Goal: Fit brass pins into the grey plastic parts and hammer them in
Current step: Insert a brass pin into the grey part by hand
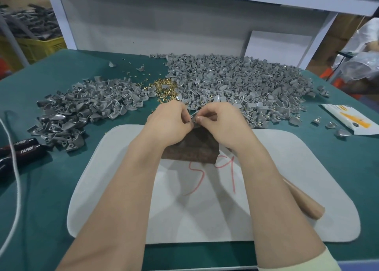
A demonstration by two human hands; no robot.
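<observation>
Your left hand (170,123) and right hand (221,123) meet knuckle to knuckle above the far end of the brown block (190,149). Both hands have their fingers curled in. Between them you hold one grey part (193,118): the left hand's fingertips pinch it from the left, and the right hand's thumb and forefinger pinch it from the right. Only a sliver of the part shows. Whether a pin sits between your right fingertips cannot be told.

The block lies on the white mat (123,188), which bears red scrawled marks (213,174) just on the near side of the block. The mat lies on the green table (51,188).

The loose brass pins (164,90) lie in a small heap beyond your hands, between two heaps of grey parts: the left heap (82,110) and the larger right heap (235,86). A few pins are scattered further back.

A tan, rounded handle (303,201) lies on the mat's right edge, partly under your right forearm; its head is hidden.

At the table's left edge lie black handles (20,147) marked "TAPER", crossed by a white cord (15,168). At the right edge lies a white and orange packet (348,119), with a few single grey parts just beside it.
</observation>
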